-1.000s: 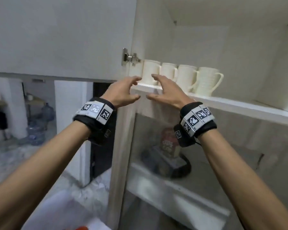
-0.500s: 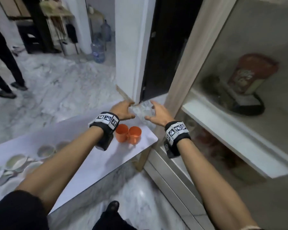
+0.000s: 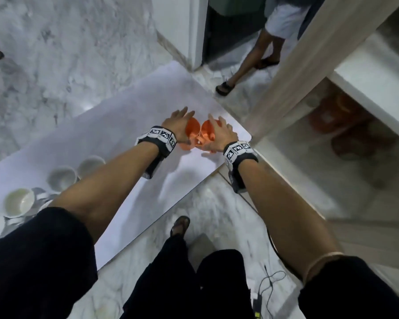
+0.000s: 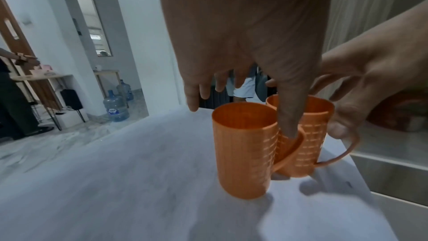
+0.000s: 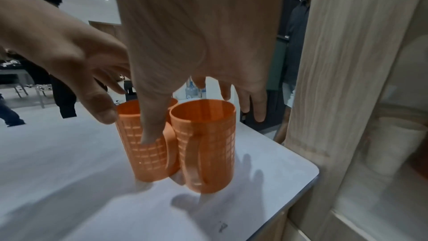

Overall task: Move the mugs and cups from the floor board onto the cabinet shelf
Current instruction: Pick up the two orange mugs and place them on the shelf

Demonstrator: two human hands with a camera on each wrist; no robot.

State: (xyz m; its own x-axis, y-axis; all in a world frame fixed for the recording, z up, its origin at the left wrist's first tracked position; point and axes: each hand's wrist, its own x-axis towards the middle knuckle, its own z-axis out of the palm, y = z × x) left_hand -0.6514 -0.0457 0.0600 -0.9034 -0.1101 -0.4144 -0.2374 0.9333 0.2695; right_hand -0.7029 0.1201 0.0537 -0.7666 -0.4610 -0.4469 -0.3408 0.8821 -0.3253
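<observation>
Mugs, two orange ones, stand upright and touching near the corner of the white board (image 3: 129, 125), beside the cabinet post (image 3: 293, 72). The left mug (image 4: 243, 151) sits under the left hand (image 3: 179, 125), whose fingers are spread loosely, thumb reaching down between the mugs. The right mug (image 5: 206, 144) sits under the right hand (image 3: 221, 134), fingers likewise relaxed and extended, thumb down between the mugs. Neither hand has closed on a mug. White bowls (image 3: 62, 178) cluster farther down the board.

A white board (image 3: 115, 125) on marble floor (image 3: 55, 54) carries two orange mugs (image 4: 245, 149) and bowls (image 3: 62, 178).
</observation>
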